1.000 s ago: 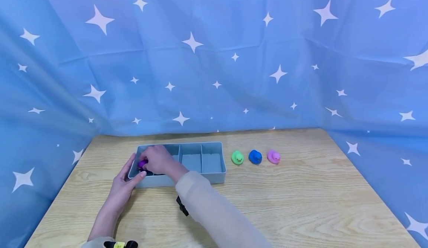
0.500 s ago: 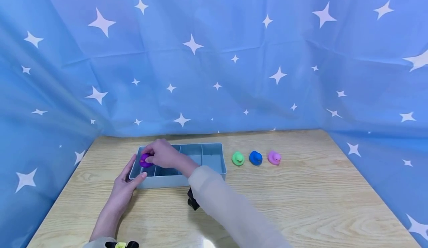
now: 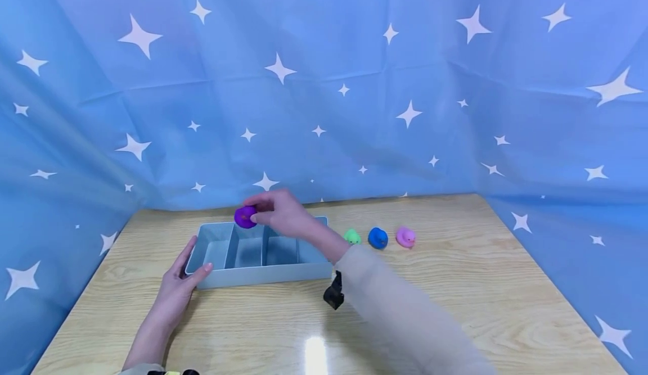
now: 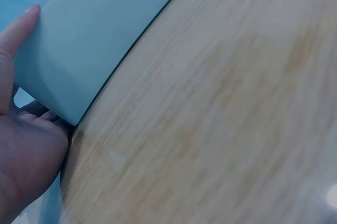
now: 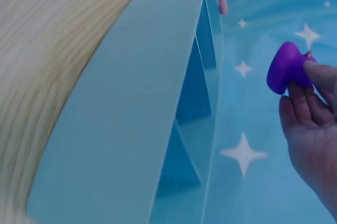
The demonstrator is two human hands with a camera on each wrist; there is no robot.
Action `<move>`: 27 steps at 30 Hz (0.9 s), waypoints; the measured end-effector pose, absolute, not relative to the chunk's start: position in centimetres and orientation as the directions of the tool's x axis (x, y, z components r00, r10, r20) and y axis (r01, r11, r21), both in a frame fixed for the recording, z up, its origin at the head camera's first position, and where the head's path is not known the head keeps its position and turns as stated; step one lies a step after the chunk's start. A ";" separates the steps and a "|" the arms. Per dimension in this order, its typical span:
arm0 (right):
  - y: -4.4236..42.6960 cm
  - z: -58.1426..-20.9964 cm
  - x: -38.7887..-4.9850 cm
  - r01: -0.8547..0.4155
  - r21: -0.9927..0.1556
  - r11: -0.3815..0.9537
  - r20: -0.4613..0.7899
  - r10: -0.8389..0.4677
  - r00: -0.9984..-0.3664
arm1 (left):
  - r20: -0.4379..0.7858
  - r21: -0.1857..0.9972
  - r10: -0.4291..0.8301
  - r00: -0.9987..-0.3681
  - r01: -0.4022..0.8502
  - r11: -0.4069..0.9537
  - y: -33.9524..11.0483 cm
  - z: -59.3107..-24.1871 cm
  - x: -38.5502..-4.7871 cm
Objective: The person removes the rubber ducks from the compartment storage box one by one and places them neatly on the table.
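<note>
My right hand (image 3: 286, 213) pinches a purple rubber duck (image 3: 244, 217) between thumb and fingers, above the rear rim of the long blue-grey divided box (image 3: 258, 276). In the right wrist view the duck (image 5: 287, 69) is clear of the box walls. My left hand (image 3: 173, 289) grips the box's left end. Its thumb lies on the front wall and its fingers go round the left side, partly hidden behind the corner in the left wrist view. The left compartments show bare floors; my right hand and forearm cover part of the right ones.
On the table to the right of the box stand a green duck (image 3: 352, 237), partly behind my right wrist, a blue duck (image 3: 378, 238) and a pink duck (image 3: 405, 237). A blue star-patterned curtain (image 3: 324, 82) hangs behind the wooden table (image 3: 430, 302).
My right hand has lifted the purple duck up out of the left end of the box and moved it rightward. The left hand keeps its hold on the box.
</note>
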State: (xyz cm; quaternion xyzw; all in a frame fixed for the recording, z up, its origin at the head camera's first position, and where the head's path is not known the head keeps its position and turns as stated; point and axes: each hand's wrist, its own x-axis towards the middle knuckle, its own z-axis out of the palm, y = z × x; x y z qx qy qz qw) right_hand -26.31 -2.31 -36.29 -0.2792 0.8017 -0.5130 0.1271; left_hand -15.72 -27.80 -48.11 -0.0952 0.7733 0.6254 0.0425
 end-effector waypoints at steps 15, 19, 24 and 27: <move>4.4 -36.5 -27.4 -0.333 -0.888 0.318 0.114 -0.549 -0.828 | -0.183 0.955 -0.089 -0.979 -0.198 0.222 -27.9 -47.7 -15.6; 6.0 -36.4 -27.4 -0.331 -0.887 0.323 0.116 -0.538 -0.835 | -0.172 0.958 -0.082 -0.982 -0.186 0.220 -27.9 -47.7 -15.5; 8.3 -36.3 -27.6 -0.310 -0.896 0.318 0.114 -0.511 -0.852 | -0.167 0.962 -0.085 -0.982 -0.181 0.204 -27.8 -47.6 -15.4; 9.9 -36.2 -27.6 -0.314 -0.882 0.352 0.118 -0.481 -0.869 | -0.165 0.962 -0.085 -0.983 -0.179 0.204 -27.7 -47.7 -15.5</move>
